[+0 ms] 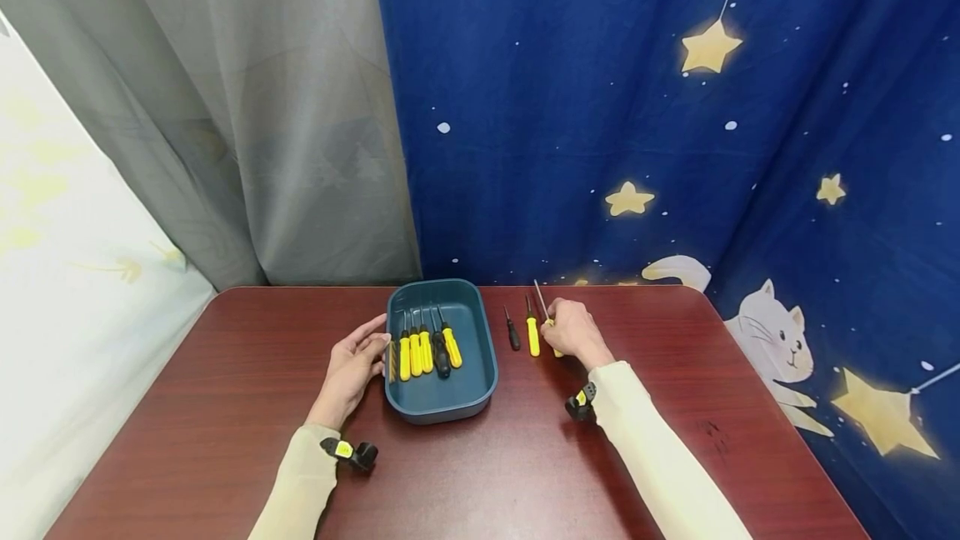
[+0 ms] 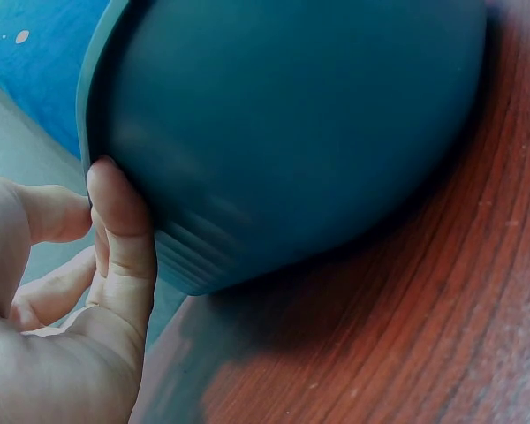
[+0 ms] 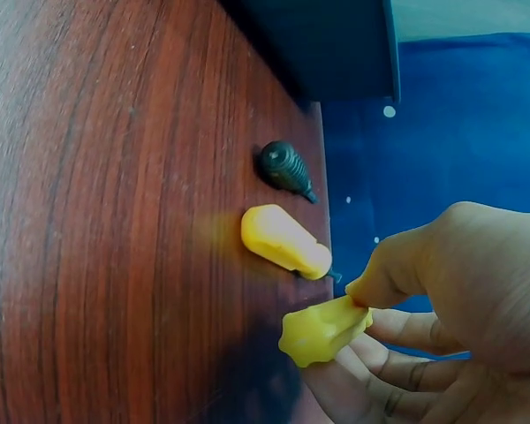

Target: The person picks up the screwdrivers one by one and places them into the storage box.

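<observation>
My left hand (image 1: 354, 371) pinches the left rim of a dark teal plastic bin (image 1: 450, 400), with the thumb on its outer wall in the left wrist view. Inside the bin lie several screwdrivers with yellow handles (image 1: 416, 354) and one with a black handle (image 1: 440, 357). To the right of the bin, my right hand (image 1: 576, 332) holds a yellow-handled screwdriver (image 3: 322, 331) between thumb and fingers, its shaft pointing away. Left of that hand, another yellow-handled screwdriver (image 1: 533, 337) and a small black-handled screwdriver (image 1: 513, 336) lie on the table.
The reddish-brown wooden table (image 1: 225, 407) ends at a far edge just beyond the bin and the screwdrivers. Behind it hang a grey curtain (image 1: 315, 148) and a blue star-patterned curtain (image 1: 555, 132). Each wrist wears a black strap with a small camera.
</observation>
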`<control>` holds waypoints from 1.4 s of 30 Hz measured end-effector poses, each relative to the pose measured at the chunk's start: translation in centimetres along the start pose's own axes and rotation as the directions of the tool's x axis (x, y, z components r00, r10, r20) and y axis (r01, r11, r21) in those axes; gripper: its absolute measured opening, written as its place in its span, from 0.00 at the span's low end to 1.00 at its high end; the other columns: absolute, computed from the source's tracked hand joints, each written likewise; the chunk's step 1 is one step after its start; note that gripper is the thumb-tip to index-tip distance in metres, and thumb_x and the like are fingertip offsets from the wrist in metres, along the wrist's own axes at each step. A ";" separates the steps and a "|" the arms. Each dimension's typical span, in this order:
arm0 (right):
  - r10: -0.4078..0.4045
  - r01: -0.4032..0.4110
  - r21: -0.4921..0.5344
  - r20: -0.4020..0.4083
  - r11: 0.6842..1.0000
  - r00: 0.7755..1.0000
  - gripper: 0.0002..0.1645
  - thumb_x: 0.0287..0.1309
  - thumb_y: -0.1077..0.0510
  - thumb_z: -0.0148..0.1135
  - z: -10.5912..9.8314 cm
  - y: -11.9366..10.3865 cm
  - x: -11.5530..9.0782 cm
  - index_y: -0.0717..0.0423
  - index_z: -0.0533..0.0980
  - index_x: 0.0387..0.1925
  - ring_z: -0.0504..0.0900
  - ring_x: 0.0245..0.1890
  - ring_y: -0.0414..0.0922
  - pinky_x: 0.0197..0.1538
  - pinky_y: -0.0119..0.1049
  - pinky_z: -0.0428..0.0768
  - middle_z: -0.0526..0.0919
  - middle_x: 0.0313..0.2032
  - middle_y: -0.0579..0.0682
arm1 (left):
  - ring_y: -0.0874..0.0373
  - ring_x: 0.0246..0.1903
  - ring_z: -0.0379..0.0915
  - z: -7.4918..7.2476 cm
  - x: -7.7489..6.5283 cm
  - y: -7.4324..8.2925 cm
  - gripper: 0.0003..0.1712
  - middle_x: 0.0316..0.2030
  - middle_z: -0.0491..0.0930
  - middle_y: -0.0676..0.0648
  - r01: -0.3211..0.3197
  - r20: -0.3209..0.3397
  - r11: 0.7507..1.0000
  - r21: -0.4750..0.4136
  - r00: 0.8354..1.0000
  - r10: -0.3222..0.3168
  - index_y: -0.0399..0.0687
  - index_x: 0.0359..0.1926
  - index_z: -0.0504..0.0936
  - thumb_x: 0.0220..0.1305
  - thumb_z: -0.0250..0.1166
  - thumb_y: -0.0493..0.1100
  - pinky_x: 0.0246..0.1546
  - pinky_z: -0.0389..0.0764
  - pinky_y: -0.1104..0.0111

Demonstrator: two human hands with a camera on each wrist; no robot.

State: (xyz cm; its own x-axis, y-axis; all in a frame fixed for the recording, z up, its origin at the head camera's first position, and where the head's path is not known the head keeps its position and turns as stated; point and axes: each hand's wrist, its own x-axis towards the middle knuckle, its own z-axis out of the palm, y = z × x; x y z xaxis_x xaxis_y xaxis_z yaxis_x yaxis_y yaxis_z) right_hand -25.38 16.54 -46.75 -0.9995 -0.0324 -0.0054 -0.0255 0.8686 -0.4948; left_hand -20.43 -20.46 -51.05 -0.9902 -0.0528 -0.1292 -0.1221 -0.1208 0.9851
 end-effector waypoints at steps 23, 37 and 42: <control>-0.051 0.051 0.009 -0.011 0.999 0.999 0.19 0.61 0.57 0.67 -0.4 -2.7 -0.4 0.63 0.80 0.50 0.81 0.27 0.46 0.36 0.38 0.82 0.84 0.31 0.53 | 0.65 0.29 0.74 -0.2 -0.3 0.3 0.29 0.44 0.82 0.49 0.014 0.004 1.000 -0.001 1.000 -0.014 0.51 0.74 0.70 0.75 0.61 0.41 0.27 0.79 0.76; -0.077 0.077 0.039 0.009 0.996 0.997 0.17 0.60 0.59 0.66 -0.5 -4.7 -0.7 0.62 0.79 0.49 0.81 0.23 0.44 0.29 0.34 0.81 0.83 0.32 0.53 | 0.65 0.29 0.74 0.0 0.0 0.2 0.28 0.44 0.82 0.48 0.006 0.009 1.000 -0.015 1.000 -0.006 0.50 0.73 0.71 0.75 0.62 0.40 0.26 0.79 0.76; -0.100 0.100 0.043 0.005 0.994 0.995 0.15 0.61 0.59 0.66 -0.3 -5.5 -0.7 0.61 0.79 0.48 0.80 0.21 0.43 0.27 0.33 0.79 0.81 0.29 0.52 | 0.65 0.29 0.74 0.0 0.0 0.2 0.28 0.44 0.81 0.47 0.012 0.006 1.000 -0.013 1.000 -0.012 0.51 0.73 0.71 0.75 0.61 0.40 0.26 0.79 0.76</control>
State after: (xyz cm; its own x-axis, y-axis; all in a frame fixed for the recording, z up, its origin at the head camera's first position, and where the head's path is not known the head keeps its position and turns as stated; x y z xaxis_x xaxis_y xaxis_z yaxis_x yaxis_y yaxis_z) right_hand -24.52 11.93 -43.75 -0.9918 -0.1217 0.0396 -0.1241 0.8392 -0.5295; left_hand -20.41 -20.44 -50.80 -0.9891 -0.0450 -0.1403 -0.1332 -0.1340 0.9820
